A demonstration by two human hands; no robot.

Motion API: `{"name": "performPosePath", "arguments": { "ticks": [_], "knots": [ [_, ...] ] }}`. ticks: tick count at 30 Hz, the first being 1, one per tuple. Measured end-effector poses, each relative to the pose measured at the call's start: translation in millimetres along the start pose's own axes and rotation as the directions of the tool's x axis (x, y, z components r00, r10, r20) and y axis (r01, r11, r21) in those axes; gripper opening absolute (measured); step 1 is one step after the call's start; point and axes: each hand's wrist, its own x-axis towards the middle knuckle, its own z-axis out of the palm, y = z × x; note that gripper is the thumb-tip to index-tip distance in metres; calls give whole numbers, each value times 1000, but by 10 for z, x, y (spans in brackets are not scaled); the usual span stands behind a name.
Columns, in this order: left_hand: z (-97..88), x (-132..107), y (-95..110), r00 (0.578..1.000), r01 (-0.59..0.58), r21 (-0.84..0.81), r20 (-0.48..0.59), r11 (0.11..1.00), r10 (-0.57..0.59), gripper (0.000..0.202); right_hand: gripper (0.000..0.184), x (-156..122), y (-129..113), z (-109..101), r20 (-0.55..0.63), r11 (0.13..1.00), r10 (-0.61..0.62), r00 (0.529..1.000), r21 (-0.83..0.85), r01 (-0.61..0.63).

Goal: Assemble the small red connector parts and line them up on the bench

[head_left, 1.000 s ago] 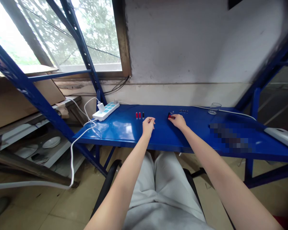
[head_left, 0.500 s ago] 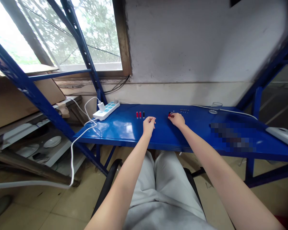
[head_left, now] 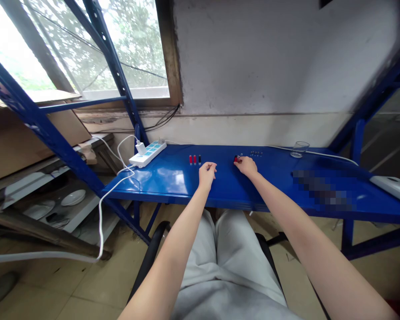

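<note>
Over the blue table [head_left: 226,191], my left hand [head_left: 206,174] is closed with thumb and fingers drawn together; whatever may be between them is hidden. To its upper left stand two small red cylinders [head_left: 192,159] and a black one [head_left: 199,159], side by side with pale lower ends. My right hand [head_left: 247,166] has its fingertips closed at a small red piece [head_left: 235,160] with a dark part at its top. The fingers cover much of that piece. Just behind the right hand lie several tiny metallic parts [head_left: 256,154] in short rows.
A white power strip [head_left: 148,153] with a plugged-in adapter sits at the table's left end. A clear glass [head_left: 299,150] stands at the back right, a white cable [head_left: 333,156] running behind it. A blurred dark object [head_left: 323,190] and a white device [head_left: 391,189] lie right.
My right fingertips have shifted very slightly at the small red piece. My left hand and the row of cylinders stay in place.
</note>
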Motion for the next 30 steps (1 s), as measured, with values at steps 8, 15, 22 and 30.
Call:
{"name": "performPosePath", "arguments": {
  "ticks": [8,15,22,30],
  "knots": [
    [-1,-4,8,1000,5,2,1,1000,-5,12,22,15,-9,-17,27,1000,1,1000,-18,-1],
    [4,-14,34,1000,13,9,6,1000,-13,11,21,50,28,-22,34,999,34,999,1,-34],
    [9,-15,36,1000,7,21,25,1000,-8,12,13,112,171,-88,141,994,66,988,77,-78],
    [14,-10,28,999,4,33,38,999,-5,13,19,-3,156,-97,54,989,132,990,62,-135]
  ]
}}
